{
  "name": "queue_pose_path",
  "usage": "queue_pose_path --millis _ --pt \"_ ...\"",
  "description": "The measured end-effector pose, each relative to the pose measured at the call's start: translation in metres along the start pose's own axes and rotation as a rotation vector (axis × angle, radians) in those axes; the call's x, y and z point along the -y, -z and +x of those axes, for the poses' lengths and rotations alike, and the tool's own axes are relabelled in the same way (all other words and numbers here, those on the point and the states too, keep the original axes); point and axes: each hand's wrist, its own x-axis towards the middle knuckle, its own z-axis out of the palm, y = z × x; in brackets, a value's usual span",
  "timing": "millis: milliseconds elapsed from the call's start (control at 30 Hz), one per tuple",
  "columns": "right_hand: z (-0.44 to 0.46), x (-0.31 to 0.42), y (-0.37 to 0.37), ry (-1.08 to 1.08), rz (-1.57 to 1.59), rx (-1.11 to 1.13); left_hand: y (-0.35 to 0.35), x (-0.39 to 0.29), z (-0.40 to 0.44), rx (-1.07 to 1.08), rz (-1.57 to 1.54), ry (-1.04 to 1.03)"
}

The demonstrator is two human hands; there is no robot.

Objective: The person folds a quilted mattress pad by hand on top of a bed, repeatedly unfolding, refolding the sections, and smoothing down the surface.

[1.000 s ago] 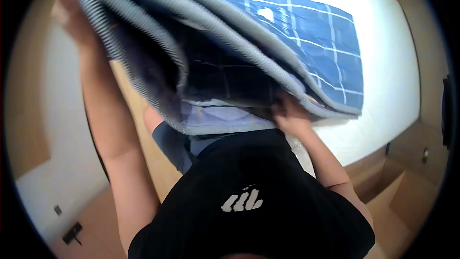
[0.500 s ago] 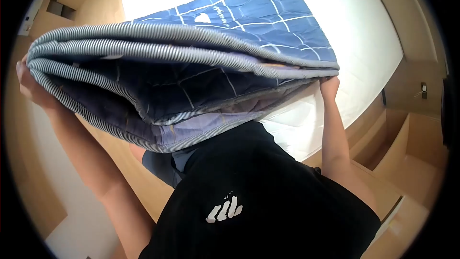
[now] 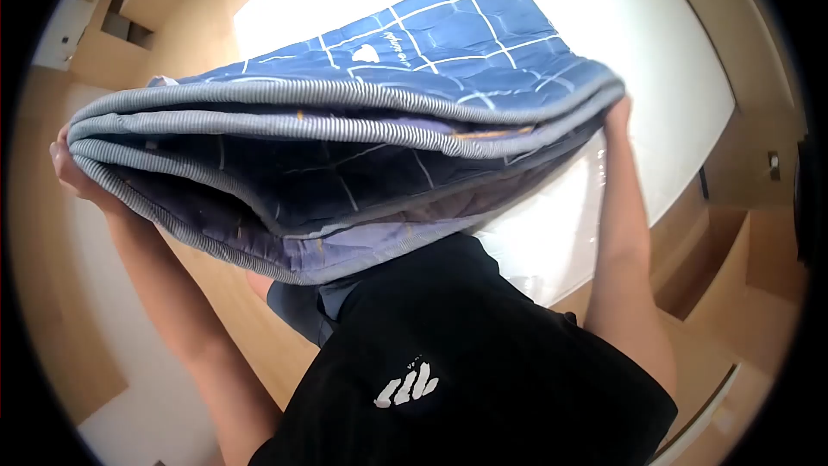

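your right hand (image 3: 617,116) has risen, gripping one end of the folded pad (image 3: 345,127) while your left hand (image 3: 78,173) grips the other, so pinch every layer evenly.

Pale wood floor (image 3: 197,10), wooden cabinetry (image 3: 142,2) upper left, wall fitting (image 3: 774,166) at right.

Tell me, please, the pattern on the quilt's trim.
The trim has fine dark-and-white stripes, showing best in the head view.
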Motion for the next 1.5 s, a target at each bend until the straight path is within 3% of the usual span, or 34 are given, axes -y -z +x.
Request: queue_pose_path --millis 33,67,100,133,200,267,300,367,400,433,500,567,633,700,767,900,1000,1067,1133,1167,1233,1300,1333,1367,1433,1500 --pt "0.026 0.037 0.016 0.274 -0.582 0.029 0.028 0.043 0.005 0.043 0.262 -0.327" --pt "0.044 0.072 0.031 0.480 -0.709 -0.077 0.046 0.049 0.004 0.112 0.102 -0.309" --pt "0.050 0.120 0.055 0.381 -0.728 0.042 0.062 0.055 0.003 0.178 -0.059 -0.283" --pt "0.061 0.131 0.073 0.608 -0.784 -0.040 0.080 0.056 0.003 0.186 -0.190 -0.184" --pt "0.066 0.172 0.082 0.658 -0.908 -0.165 0.105 0.047 -0.017 -0.001 -0.357 0.051" --pt "0.072 0.187 0.088 0.860 -0.719 -0.342 0.125 0.037 -0.047 -0.227 -0.431 0.196" --pt "0.066 0.204 0.076 0.686 -0.685 -0.520 0.127 0.036 -0.058 -0.305 -0.427 0.243" --pt "0.087 0.182 0.064 0.551 -0.343 -0.396 0.128 0.039 -0.080 -0.410 -0.391 0.335" --pt "0.086 0.170 0.054 0.480 -0.401 -0.412 0.130 0.036 -0.082 -0.440 -0.385 0.375" --pt "0.074 0.157 0.033 0.562 -0.538 -0.421 0.128 0.030 -0.082 -0.450 -0.373 0.425" --pt "-0.005 0.162 -0.006 0.145 -0.719 -0.188 0.112 0.027 -0.090 -0.444 -0.342 0.528" --pt "-0.014 0.102 -0.026 -0.039 -0.680 -0.080 0.120 0.030 -0.104 -0.436 -0.337 0.628" --pt "-0.010 0.084 -0.022 -0.008 -0.684 0.017 0.137 0.050 -0.089 -0.444 -0.301 0.681" --pt "-0.019 0.065 -0.038 -0.034 -0.485 -0.093 0.131 0.050 -0.081 -0.502 -0.205 0.706" --pt "-0.008 0.046 -0.037 -0.073 -0.235 -0.052 0.133 0.037 -0.084 -0.487 -0.212 0.740" --pt "0.020 0.080 -0.033 0.047 0.040 0.005 0.175 0.056 -0.114 -0.262 -0.563 0.751" --pt "0.077 0.158 -0.019 0.606 -0.563 -0.073 0.207 0.080 -0.116 0.082 -1.014 0.603" --pt "0.077 0.225 0.031 0.917 -0.699 -0.153 0.213 0.087 -0.109 0.357 -1.290 0.485" --pt "0.095 0.216 0.080 0.859 -0.141 -0.194 0.213 0.098 -0.084 0.525 -1.441 0.490" --pt "0.087 0.205 0.099 0.889 -0.271 -0.289 0.210 0.100 -0.092 0.491 -1.465 0.501" --pt "0.058 0.159 0.117 0.877 -0.830 -0.420 0.209 0.110 -0.105 0.387 -1.512 0.449" --pt "-0.005 0.141 0.112 0.716 -0.902 -0.343 0.206 0.102 -0.110 0.393 -1.439 0.468" --pt "0.008 0.137 0.093 0.484 -0.987 -0.299 0.192 0.097 -0.106 0.443 -1.356 0.489" --pt "-0.029 0.114 0.086 0.451 -0.960 -0.312 0.195 0.121 -0.142 0.052 -1.032 0.591" --pt "-0.058 0.077 0.072 0.347 -0.996 -0.248 0.161 0.135 -0.183 -0.239 -0.775 0.703" --pt "-0.076 0.030 0.063 0.243 -1.028 -0.164 0.125 0.132 -0.236 -0.331 -0.507 0.736"
